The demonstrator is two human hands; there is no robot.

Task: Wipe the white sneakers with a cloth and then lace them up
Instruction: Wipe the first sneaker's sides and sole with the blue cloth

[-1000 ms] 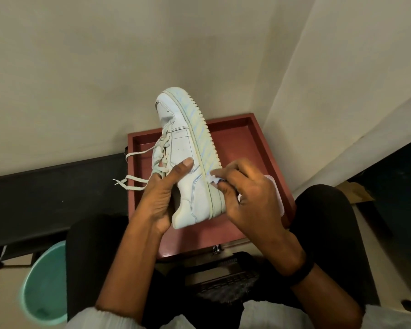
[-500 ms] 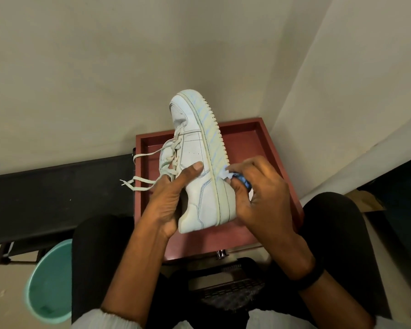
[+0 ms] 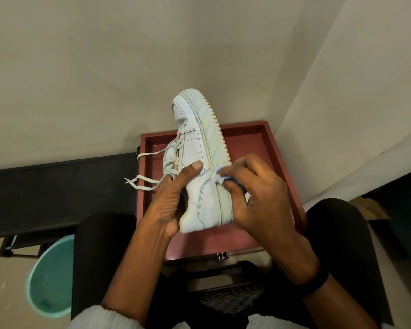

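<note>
A white sneaker (image 3: 195,148) is held on its side above the red tray (image 3: 247,136), toe pointing away, ribbed sole facing right. My left hand (image 3: 173,198) grips it at the heel and collar, thumb laid across the side panel. Loose cream laces (image 3: 147,167) trail out to the left. My right hand (image 3: 259,198) pinches a small white and blue cloth (image 3: 220,179) against the sole's edge near the middle of the shoe. Most of the cloth is hidden inside the fingers.
The red tray stands on a small stand in a wall corner, in front of my black-trousered knees. A teal bucket (image 3: 50,276) sits on the floor at lower left. A dark bench (image 3: 57,191) runs along the left wall. A black mesh seat (image 3: 228,293) lies between my legs.
The cloth in my right hand has shifted slightly along the sole's edge. The view has drifted a little, and the sneaker stays in the same grip.
</note>
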